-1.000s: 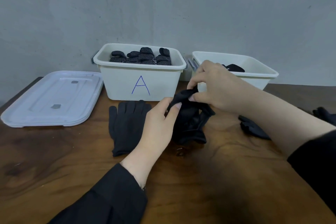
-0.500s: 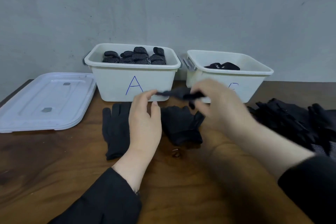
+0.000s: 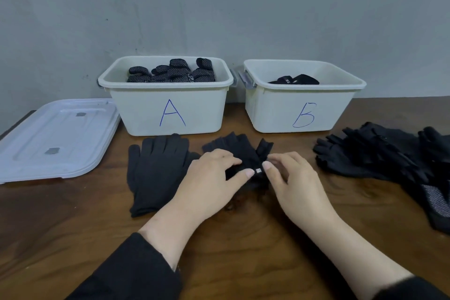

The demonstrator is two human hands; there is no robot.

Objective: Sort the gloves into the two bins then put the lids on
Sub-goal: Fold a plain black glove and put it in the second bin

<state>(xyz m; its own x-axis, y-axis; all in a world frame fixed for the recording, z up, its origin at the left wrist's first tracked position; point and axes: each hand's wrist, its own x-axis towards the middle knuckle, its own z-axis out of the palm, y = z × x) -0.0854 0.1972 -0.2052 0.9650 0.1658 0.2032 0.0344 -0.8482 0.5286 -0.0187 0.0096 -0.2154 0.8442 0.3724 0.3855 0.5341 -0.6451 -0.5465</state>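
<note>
The plain black knit glove (image 3: 246, 153) lies on the brown wooden table (image 3: 73, 214) directly under both hands, its fingers pointing away toward the gap between the bins. The left hand (image 3: 214, 178) and the right hand (image 3: 292, 178) rest on its cuff end with fingers curled, thumb tips nearly meeting at a small pale tag (image 3: 258, 170); each seems to pinch the fabric there, though whether they truly grip or only press is hard to tell.

The step in hand looks like reading or checking the glove before sorting it. Done well, that means flattening it enough to see whether the palm carries grip dots, then gathering the whole limp glove in one hand so no finger trails over a bin rim on the way.

Just left of the left hand a second plain black glove (image 3: 155, 173) lies flat, likely its mate, so the two could go together. Beyond the left hand stands the white plastic bin marked A (image 3: 170, 114), filled near the top with black dotted gloves (image 3: 175, 73). Beyond the right hand stands the white plastic bin marked B (image 3: 299, 117), with a few black gloves low inside. Well right of the right hand sits a heap of unsorted black gloves (image 3: 379, 153). Far left of the left hand lies a flat white plastic lid (image 3: 56, 139), not yet fitted
</note>
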